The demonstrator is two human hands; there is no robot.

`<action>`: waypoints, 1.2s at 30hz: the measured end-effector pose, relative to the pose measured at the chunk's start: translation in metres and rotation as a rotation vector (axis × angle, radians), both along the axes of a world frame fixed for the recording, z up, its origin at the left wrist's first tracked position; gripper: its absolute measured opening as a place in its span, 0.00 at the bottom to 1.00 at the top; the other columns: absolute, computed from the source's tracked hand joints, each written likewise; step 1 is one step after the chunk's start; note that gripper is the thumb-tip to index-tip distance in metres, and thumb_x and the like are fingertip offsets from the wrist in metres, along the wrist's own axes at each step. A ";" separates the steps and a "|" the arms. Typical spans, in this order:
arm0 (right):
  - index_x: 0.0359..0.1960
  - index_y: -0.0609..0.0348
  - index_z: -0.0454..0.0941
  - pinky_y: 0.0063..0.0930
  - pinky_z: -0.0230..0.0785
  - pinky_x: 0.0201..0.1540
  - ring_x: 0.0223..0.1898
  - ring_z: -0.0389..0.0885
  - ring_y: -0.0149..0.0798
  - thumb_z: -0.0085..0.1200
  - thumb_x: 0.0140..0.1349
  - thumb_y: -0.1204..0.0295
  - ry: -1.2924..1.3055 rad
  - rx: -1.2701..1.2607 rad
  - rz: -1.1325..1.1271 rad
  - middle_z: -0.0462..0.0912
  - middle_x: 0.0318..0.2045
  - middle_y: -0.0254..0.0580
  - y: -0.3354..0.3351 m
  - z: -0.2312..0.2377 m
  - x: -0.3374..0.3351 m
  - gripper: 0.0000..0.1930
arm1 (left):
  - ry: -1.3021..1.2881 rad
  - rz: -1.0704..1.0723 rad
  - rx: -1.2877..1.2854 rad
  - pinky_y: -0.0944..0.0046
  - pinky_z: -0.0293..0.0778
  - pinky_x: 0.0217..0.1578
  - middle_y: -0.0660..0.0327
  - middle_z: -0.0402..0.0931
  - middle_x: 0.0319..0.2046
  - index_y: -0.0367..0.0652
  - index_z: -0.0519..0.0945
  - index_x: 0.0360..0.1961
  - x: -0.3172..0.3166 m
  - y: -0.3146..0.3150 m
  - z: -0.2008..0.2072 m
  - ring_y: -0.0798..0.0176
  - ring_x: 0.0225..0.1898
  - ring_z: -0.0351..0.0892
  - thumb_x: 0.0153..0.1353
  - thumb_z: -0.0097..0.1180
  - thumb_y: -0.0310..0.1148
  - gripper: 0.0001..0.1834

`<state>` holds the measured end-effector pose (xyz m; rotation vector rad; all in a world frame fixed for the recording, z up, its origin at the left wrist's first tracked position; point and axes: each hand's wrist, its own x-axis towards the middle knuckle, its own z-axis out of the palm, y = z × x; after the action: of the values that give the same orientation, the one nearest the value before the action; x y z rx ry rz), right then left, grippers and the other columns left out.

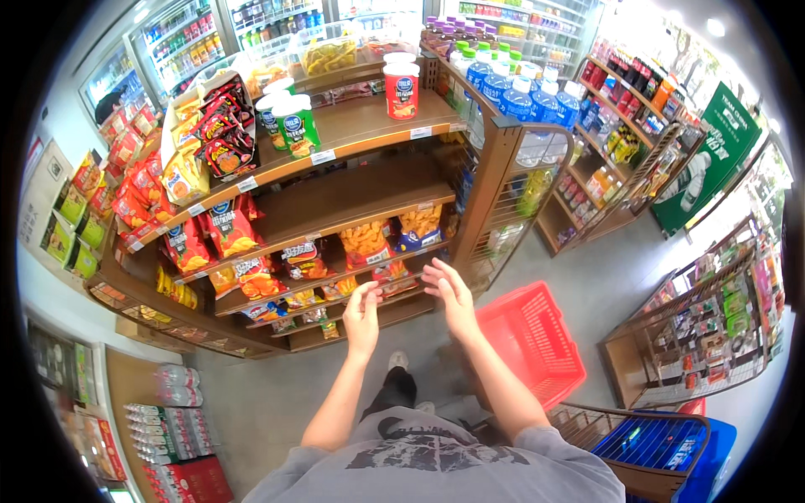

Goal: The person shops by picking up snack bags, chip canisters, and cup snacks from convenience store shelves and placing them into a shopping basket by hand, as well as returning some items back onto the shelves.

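Observation:
My left hand (362,317) is raised in front of the brown shelf unit (352,191), with its fingers partly curled and holding nothing. Close to its right, my right hand (451,295) has its fingers apart and is empty too. The two palms roughly face each other with a gap between them. Beyond the hands, bags of puffed snacks (366,243) stand on a lower shelf, with a blue-based snack bag (421,226) at their right. A red canister (402,92) and green canisters (297,126) stand on the top shelf.
An orange-red shopping basket (537,335) is beside my right forearm; what supports it is hidden. Bottled water (518,99) fills the rack at the shelf's end. A wire-sided shelf (704,327) stands at right, and stacked drink packs (172,432) sit at lower left.

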<state>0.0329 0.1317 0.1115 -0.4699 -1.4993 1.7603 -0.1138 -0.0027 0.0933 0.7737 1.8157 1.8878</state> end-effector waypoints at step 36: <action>0.75 0.51 0.51 0.45 0.46 0.73 0.74 0.52 0.48 0.37 0.70 0.42 0.075 0.112 -0.142 0.52 0.74 0.53 0.241 0.187 -0.212 0.39 | -0.319 -0.369 0.192 0.49 0.38 0.72 0.40 0.42 0.74 0.43 0.50 0.75 -0.210 0.278 0.217 0.44 0.76 0.41 0.69 0.33 0.63 0.44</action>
<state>-0.1794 0.3732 0.2981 -0.4381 -1.4666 1.5584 -0.3243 0.2754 0.3098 0.7585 1.2201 1.8290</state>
